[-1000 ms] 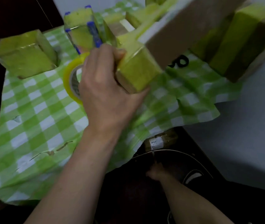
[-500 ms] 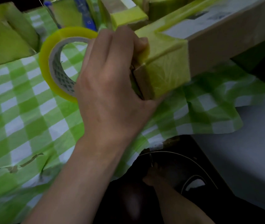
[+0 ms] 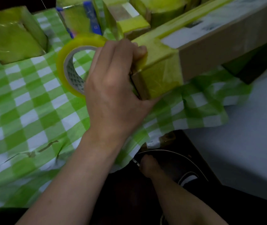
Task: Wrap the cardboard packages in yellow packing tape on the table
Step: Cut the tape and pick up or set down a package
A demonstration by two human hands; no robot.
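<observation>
A long cardboard package, its near end wrapped in yellow tape, lies tilted over the green checked tablecloth. My left hand grips that taped end, fingers over the top and thumb underneath. A roll of yellow packing tape stands on edge right behind my left hand, touching it. My right hand is low, below the table's front edge, in the dark; its fingers are too dim to read.
Several tape-wrapped packages stand along the back: one at the far left, one with blue corners, and others in the middle. A pale grey surface lies to the right. A dark shoe is on the floor.
The package end and my left hand have come lower and closer to the cloth. The tape roll now shows fully beside the hand. My right hand stays low under the table edge.
</observation>
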